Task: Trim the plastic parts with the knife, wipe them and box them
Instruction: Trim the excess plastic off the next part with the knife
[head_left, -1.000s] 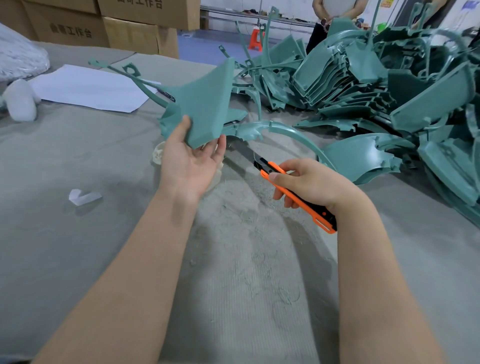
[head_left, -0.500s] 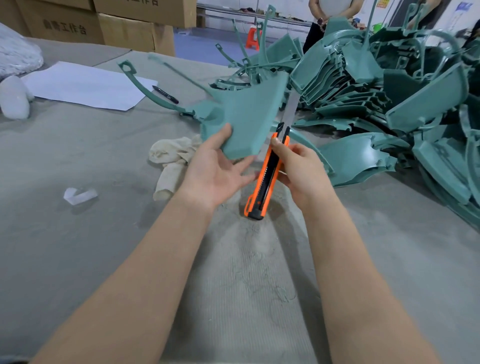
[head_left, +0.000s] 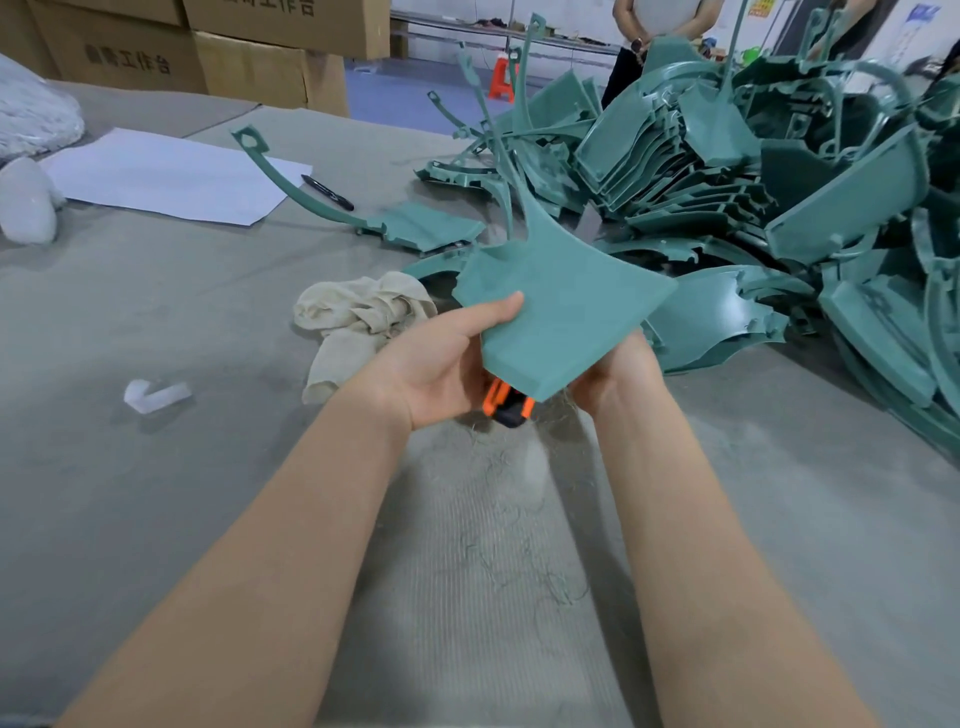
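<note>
While the left hand (head_left: 447, 364) pinches the plastic part (head_left: 566, 312) clear of the bench (head_left: 156, 519), thumb on the top face and fingers underneath, this reads as the trim step. The rag (head_left: 363, 317) lies crumpled on the bench just left of that hand, neither hand touching it. The part sits tilted between both hands, thin stem pointing up and away. The knife (head_left: 506, 408) is under the part's near corner, only its orange-and-black butt showing (blade hidden, so can't say which edge it's on). Green shavings (head_left: 509, 545) litter the bench below it. The right hand (head_left: 618, 374) is tucked behind the part's right edge, fingers out of sight. Can't tell its grip, but my guess is it has the knife. The pile of parts (head_left: 753, 182) is further right. Next move, as I judge it: brace the part and run the blade along the edge, away from the left fingers. Wipe and box not yet started.
</note>
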